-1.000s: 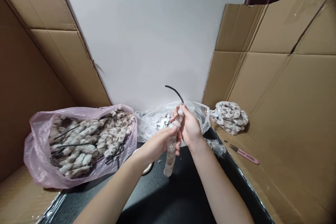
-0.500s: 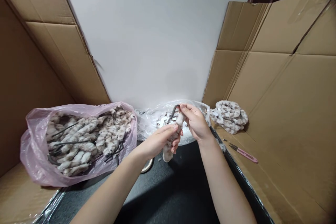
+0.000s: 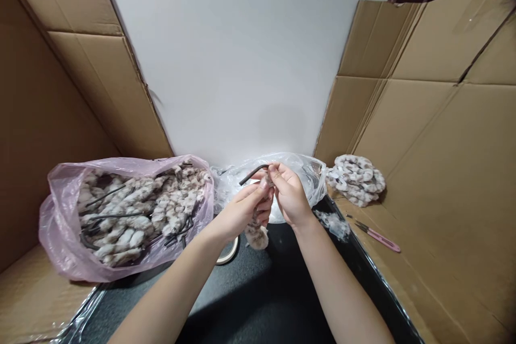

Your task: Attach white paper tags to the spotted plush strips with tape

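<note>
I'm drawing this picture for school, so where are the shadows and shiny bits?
In the head view, dark shadow covers part of the black table; also in the head view, a faint one shows on the white wall above the right hand, and light glints off the clear bag.

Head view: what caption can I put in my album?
Left hand on a furry strip, right hand on a dark cord, pink bag at left.

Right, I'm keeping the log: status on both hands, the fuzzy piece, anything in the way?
Left hand gripping fuzzy piece, lower end showing. Right hand pinching dark cord. Nothing seen blocking; tape roll nearby, clear bag behind.
</note>
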{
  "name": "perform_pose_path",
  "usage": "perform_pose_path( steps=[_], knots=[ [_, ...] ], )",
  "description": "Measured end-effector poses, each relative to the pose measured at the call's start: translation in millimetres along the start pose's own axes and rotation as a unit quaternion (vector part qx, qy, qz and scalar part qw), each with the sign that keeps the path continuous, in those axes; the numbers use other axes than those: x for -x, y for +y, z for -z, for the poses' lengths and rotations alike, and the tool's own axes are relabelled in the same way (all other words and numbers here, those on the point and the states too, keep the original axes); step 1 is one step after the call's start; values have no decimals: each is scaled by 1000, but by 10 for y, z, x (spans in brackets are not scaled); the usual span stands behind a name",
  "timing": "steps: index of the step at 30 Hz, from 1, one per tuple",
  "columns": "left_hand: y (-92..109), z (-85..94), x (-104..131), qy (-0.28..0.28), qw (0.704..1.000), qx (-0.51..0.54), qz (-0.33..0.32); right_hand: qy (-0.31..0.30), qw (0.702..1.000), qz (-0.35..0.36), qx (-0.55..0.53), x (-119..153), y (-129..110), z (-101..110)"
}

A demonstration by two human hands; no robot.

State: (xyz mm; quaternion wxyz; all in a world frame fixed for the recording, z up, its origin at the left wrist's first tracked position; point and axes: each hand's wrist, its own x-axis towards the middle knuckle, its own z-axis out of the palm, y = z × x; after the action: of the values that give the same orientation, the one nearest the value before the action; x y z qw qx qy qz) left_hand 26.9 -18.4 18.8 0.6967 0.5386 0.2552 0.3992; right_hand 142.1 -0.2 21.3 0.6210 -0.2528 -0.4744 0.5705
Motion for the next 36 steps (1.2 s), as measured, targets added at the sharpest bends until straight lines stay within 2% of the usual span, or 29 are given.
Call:
perform_pose_path(
  steps=[4, 7, 13, 17, 21, 23, 25, 27, 30, 32, 36],
  knots=[
    [28, 7, 25, 16, 999, -24, -17, -33, 993, 49, 99, 42, 9, 14],
    [61, 31, 39, 28, 999, -33, -31, -65, 989, 64, 116, 45, -7, 31],
    [95, 140, 38, 21, 994, -103, -42, -119, 993, -18, -4, 12, 1, 19],
    [89, 159, 27, 8, 992, -109, -57, -110, 992, -48, -43, -6, 38, 4],
    [89, 158, 22, 20, 990, -124, -68, -101, 992, -59, -53, -33, 37, 35],
    [90, 176, 23, 16, 989, -136, -61, -95, 995, -33, -14, -43, -5, 88],
    [91, 198, 25, -3, 987, -153, -40, -83, 993, 21, 76, -39, -79, 161],
    [91, 213, 28, -24, 984, -175, -19, -75, 978, 68, 183, -20, -166, 232],
    [92, 209, 37, -25, 970, -240, -13, -87, 948, 80, 296, 22, -263, 283],
    [99, 198, 49, -16, 956, -293, -18, -88, 938, 79, 327, 42, -293, 274],
    [138, 188, 80, 2, 931, -364, -20, -50, 944, 73, 318, 51, -322, 251]
  ],
)
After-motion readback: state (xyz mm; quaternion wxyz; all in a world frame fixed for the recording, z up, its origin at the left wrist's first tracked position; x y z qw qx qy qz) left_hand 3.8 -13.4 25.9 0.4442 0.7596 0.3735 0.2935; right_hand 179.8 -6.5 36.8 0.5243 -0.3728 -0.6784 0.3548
